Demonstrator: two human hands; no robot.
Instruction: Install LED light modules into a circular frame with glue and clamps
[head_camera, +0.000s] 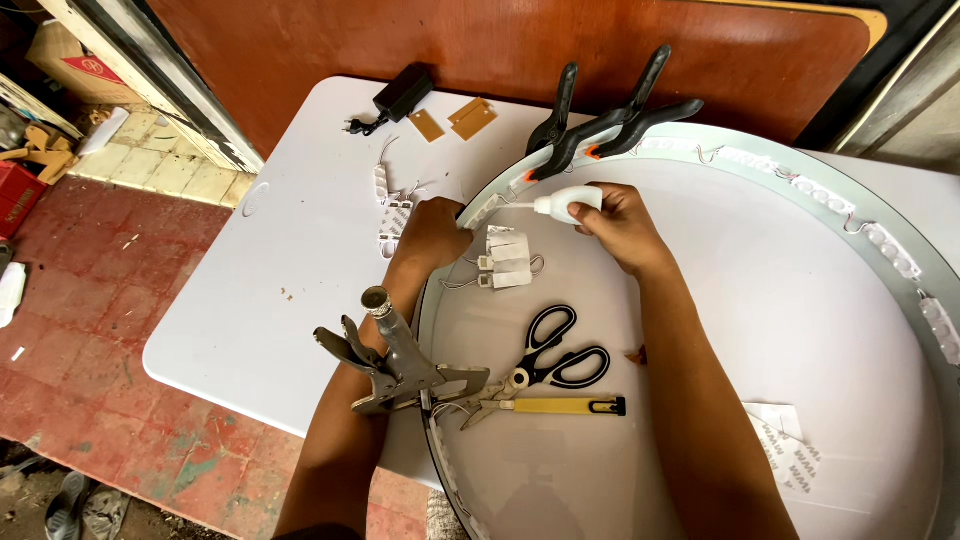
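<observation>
My right hand (622, 226) grips a small white glue bottle (568, 206), nozzle pointing left toward the inner rim of a big round white sign tray (800, 300). My left hand (432, 232) presses on that rim just beside the nozzle. Two black spring clamps (600, 115) bite the rim at the top. Grey locking pliers (400, 360) clamp the rim near my left forearm. A chain of small white LED modules (505, 258) lies inside the tray below my hands.
Black-handled scissors (560, 350) and a yellow utility knife (560, 405) lie in the tray. More LED modules (392, 205), a black power adapter (400, 95) and brown cards (455, 120) sit on the white table (250, 300). Red tiled floor lies left.
</observation>
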